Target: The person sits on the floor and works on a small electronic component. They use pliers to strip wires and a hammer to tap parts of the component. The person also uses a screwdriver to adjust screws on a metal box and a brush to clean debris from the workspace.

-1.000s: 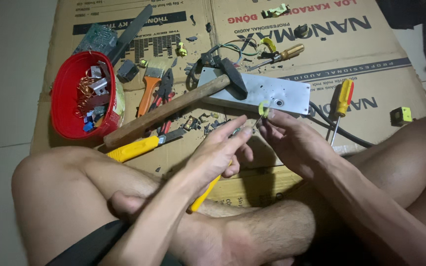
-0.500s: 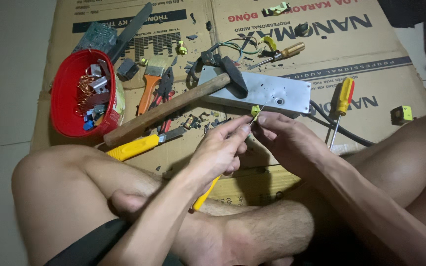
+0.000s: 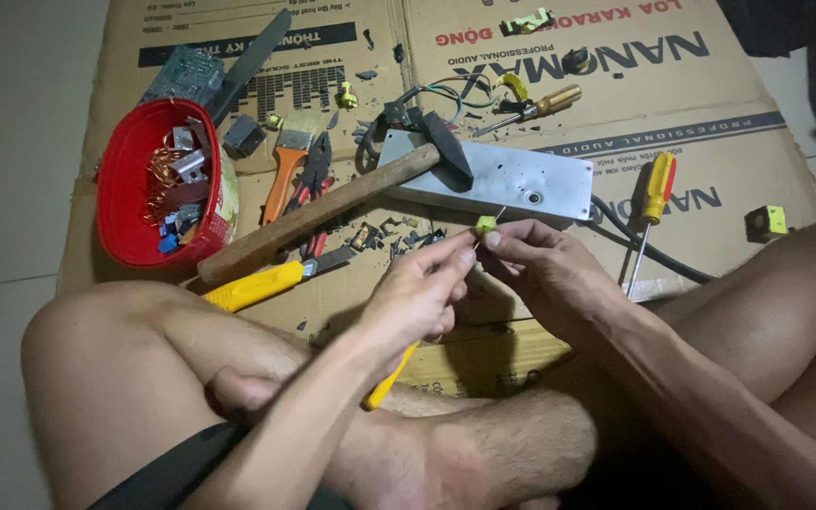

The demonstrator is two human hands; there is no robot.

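Observation:
My right hand (image 3: 550, 274) pinches a small yellow component (image 3: 486, 224) with a thin wire sticking up from it. My left hand (image 3: 417, 297) meets it fingertip to fingertip, touching the same small part, while a yellow-handled tool (image 3: 389, 378) is tucked in its palm and points down toward my leg. Both hands hover above my crossed legs, just in front of a grey metal plate (image 3: 521, 179) lying on the cardboard (image 3: 729, 94).
A wooden-handled hammer (image 3: 332, 208) rests across the plate. A red bowl (image 3: 129, 189) of small parts stands at the left. A yellow utility knife (image 3: 257, 283), a brush (image 3: 290, 156), pliers (image 3: 316, 179), two screwdrivers (image 3: 654, 198), wires and a small yellow cube (image 3: 767, 222) lie around.
The two hands have drawn slightly closer to me with the small yellow part, fingertips staying together. Nothing else moved.

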